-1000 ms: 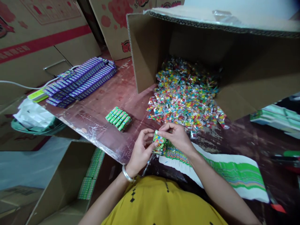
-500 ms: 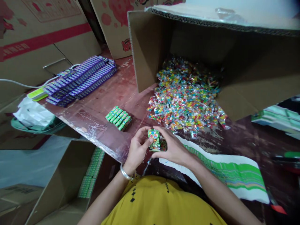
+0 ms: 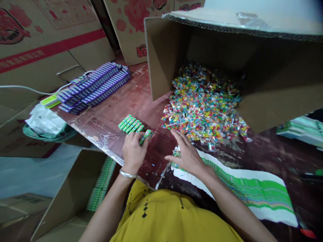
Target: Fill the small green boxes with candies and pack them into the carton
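The left hand [image 3: 133, 152] gripped a green box [image 3: 146, 135]; right of it, the right hand [image 3: 188, 157] spread, thumb apart.

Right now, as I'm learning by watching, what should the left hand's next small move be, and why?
Probably ease the small green box against the row of green boxes, then release it: the left hand holds it near the row's right-hand end, and the boxes there sit side by side.

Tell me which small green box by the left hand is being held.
The green box just right of the closely packed row, gripped in the left hand; a narrow gap parts it from the others.
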Demonstrator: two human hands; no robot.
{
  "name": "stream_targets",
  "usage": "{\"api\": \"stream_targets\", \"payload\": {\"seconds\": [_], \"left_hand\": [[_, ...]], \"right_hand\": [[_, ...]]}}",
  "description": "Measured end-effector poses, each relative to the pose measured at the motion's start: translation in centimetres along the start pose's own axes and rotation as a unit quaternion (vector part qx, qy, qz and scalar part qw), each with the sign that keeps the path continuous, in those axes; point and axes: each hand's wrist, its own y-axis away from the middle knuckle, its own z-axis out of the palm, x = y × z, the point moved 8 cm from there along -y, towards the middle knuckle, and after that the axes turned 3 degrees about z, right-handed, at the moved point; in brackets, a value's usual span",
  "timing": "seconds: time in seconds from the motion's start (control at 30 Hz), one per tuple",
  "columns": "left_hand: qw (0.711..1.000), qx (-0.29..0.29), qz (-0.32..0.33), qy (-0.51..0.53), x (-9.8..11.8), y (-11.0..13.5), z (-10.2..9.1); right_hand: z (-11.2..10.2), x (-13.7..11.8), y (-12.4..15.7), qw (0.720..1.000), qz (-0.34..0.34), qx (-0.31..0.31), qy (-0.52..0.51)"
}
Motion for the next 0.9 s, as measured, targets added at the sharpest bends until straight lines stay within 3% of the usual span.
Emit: {"api": "stream_targets", "payload": {"seconds": [0.13,0.23,0.3,0.37,0.43,0.5,0.63,0.9], "left_hand": [[0.991,0.016,0.033,-0.129,-1.6,-1.5,0.0],[0.995,0.018,0.038,-0.096,-0.8,-1.1,0.1],[0.997,-0.029,0.062,-0.023,1.0,0.1,1.2],[0.986,-0.122,0.104,0.043,3.7,2.1,3.2],[0.967,-0.199,0.144,0.060,6.1,4.3,5.3],[0.961,-0.229,0.148,0.043,7.1,5.8,6.9],[0.961,-0.243,0.128,0.017,6.9,6.9,8.4],[0.964,-0.233,0.125,0.010,6.7,7.3,8.3]], "right_hand": [[-2.0,1.9,0.3,0.998,0.033,0.041,0.027],[-3.1,3.6,0.7,0.995,0.061,0.047,0.063],[-3.0,4.7,0.9,0.991,0.085,0.023,0.100],[-2.5,5.4,1.0,0.984,0.099,-0.005,0.151],[-1.8,5.7,1.0,0.974,0.099,-0.021,0.201],[-1.3,5.6,0.9,0.969,0.091,-0.028,0.229],[-1.1,5.2,0.8,0.973,0.068,-0.027,0.218],[-1.6,4.1,1.6,0.990,0.021,-0.018,0.141]]}}
